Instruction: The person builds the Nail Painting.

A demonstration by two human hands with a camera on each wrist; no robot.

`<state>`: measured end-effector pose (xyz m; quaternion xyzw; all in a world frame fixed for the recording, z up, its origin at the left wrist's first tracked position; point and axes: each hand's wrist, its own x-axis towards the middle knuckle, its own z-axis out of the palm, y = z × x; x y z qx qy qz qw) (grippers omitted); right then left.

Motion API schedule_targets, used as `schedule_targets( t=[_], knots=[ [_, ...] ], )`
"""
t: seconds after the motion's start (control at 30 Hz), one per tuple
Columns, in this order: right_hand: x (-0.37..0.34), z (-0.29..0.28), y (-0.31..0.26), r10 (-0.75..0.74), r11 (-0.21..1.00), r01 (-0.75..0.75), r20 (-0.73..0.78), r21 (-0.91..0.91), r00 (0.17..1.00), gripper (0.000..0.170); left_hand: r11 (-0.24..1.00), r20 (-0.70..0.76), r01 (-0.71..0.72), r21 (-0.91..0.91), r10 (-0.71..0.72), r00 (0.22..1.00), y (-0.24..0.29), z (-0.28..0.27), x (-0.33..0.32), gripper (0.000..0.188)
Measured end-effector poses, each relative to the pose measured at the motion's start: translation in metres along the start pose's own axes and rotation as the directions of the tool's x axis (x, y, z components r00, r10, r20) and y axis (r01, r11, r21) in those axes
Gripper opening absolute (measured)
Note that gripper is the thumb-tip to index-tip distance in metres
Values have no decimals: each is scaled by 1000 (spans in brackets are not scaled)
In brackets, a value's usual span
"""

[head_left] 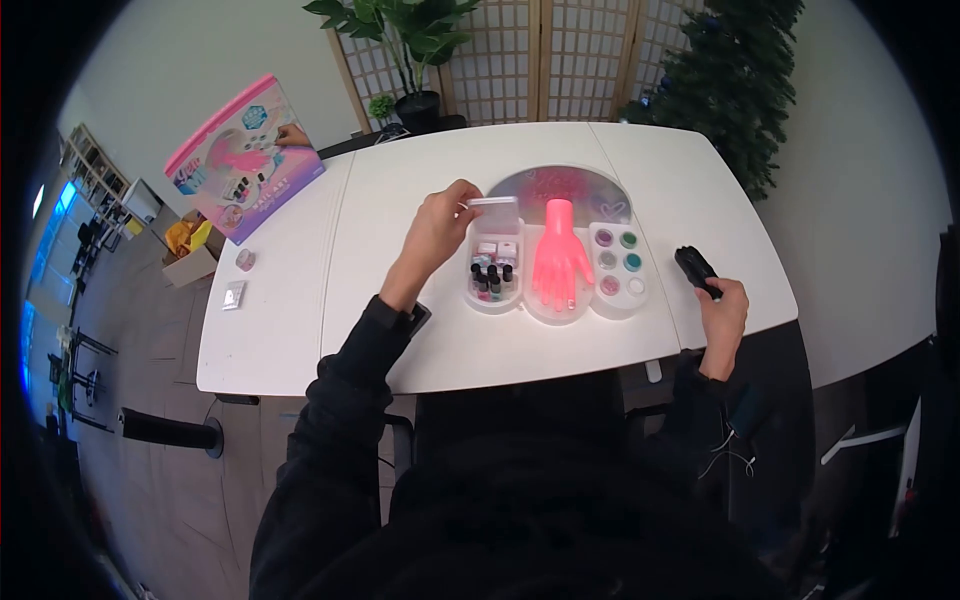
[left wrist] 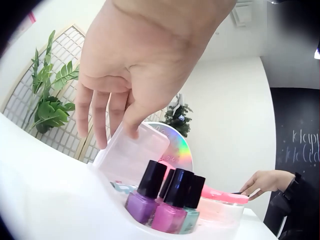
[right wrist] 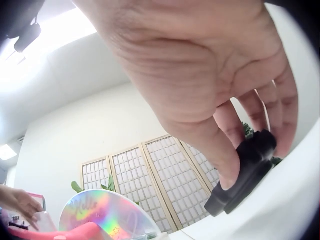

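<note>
My left hand (head_left: 438,228) pinches the raised clear lid (head_left: 499,214) of a compartment on the white nail-art tray (head_left: 560,313). In the left wrist view, the thumb lies against the lid (left wrist: 134,152). Below it stand several black-capped nail polish bottles (left wrist: 170,214), purple, pink and teal. A pink model hand (head_left: 560,262) lies in the tray's middle, with several small pots of glitter (head_left: 610,260) on its right. Over at the right of the table, my right hand (head_left: 724,315) grips a ridged black object (right wrist: 245,172) between thumb and fingers; its kind cannot be told.
Behind the tray stands a shiny rounded mirror panel (head_left: 515,185). A pink and purple product box (head_left: 245,165) is at the white table's (head_left: 400,350) far left. Near it lie a small round jar (head_left: 245,260) and a small packet (head_left: 233,295).
</note>
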<state>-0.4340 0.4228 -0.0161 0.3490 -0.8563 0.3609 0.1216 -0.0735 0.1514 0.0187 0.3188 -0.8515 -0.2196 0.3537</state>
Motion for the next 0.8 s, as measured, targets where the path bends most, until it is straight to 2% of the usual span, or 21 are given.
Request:
schedule_targets(
  t=[0.07, 0.13, 0.3, 0.37, 0.43, 0.47, 0.53, 0.57, 0.67, 0.73, 0.8],
  knots=[
    [1, 6, 10, -24, 999, 24, 13, 25, 1000, 30, 994, -93, 39, -104, -49, 994, -2, 3, 7, 22],
    [3, 11, 22, -30, 999, 28, 63, 31, 998, 34, 993, -91, 75, -92, -83, 992, -5, 4, 12, 24],
    [4, 8, 14, -30, 1000, 29, 68, 6, 997, 50, 988, -50, 130, -87, -134, 990, -15, 11, 17, 33],
    [4, 9, 13, -23, 1000, 22, 76, 11, 997, 54, 978, -90, 192, -83, -199, 976, -13, 12, 17, 43],
    [6, 19, 17, -145, 984, 145, -14, 99, 989, 63, 984, -125, 175, -39, -178, 976, -9, 9, 14, 49],
    [4, 24, 14, -140, 985, 141, -17, 98, 990, 63, 987, -153, 158, 3, -156, 976, -4, 7, 12, 55],
    [-4, 29, -1, -149, 952, 159, -55, 262, 987, 69, 993, -175, 117, -11, -117, 978, 9, 1, 9, 57],
    [-10, 21, -24, -51, 934, 41, 21, 354, 998, 72, 996, -210, 86, -15, -87, 974, 17, -4, 7, 60],
    [-18, 25, -42, -27, 928, 12, 33, 373, 999, 72, 995, -206, 67, -72, -81, 975, 41, -14, -4, 61],
    [-20, 31, -46, -62, 912, 57, -1, 406, 998, 73, 995, -206, 42, -96, -61, 977, 52, -19, -12, 61],
    [-23, 27, -59, -96, 877, 83, 3, 473, 995, 74, 990, -42, -16, -142, 10, 999, 65, -18, -23, 63]
  ],
)
